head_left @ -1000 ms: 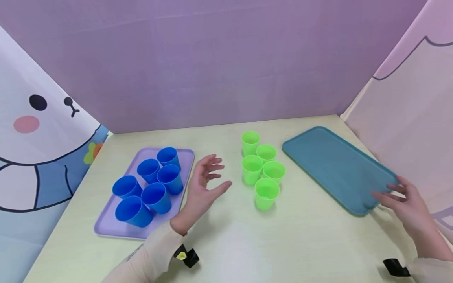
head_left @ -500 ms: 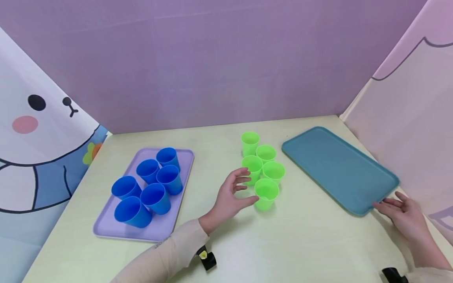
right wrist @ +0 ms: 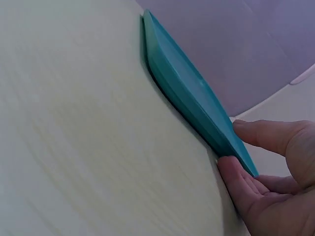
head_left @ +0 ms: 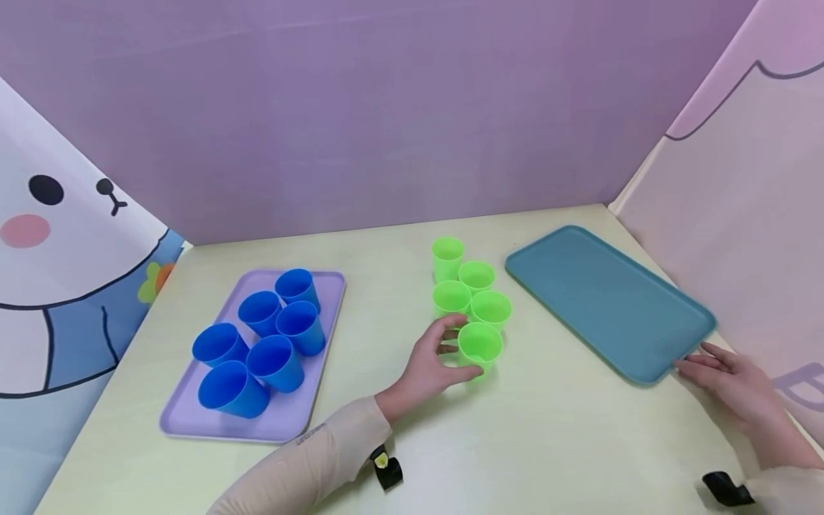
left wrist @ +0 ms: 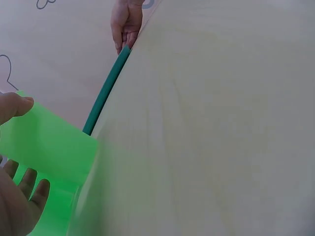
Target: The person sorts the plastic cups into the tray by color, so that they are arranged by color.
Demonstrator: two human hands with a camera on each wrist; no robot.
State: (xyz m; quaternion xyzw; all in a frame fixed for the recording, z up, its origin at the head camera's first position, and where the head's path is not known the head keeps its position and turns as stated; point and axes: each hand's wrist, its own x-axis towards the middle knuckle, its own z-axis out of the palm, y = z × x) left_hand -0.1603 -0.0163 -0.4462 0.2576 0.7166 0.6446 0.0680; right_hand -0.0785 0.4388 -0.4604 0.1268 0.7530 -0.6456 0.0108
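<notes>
Only in head, left-wrist views: nearest green cup point(head_left: 480, 346)

Setting: a screened-off tabletop station, resembling a small recording booth; kind of building around it cannot be told. Evidence: the pale, faintly grained table point(head_left: 553, 436) is closed in by a creased purple backdrop point(head_left: 386, 114) behind it, a white-and-blue cartoon panel point(head_left: 77, 268) to its left and a pink-and-white outlined panel point(head_left: 747, 207) to its right. Black wrist-worn devices point(head_left: 389, 475) over the table fit a recording setup.
</notes>
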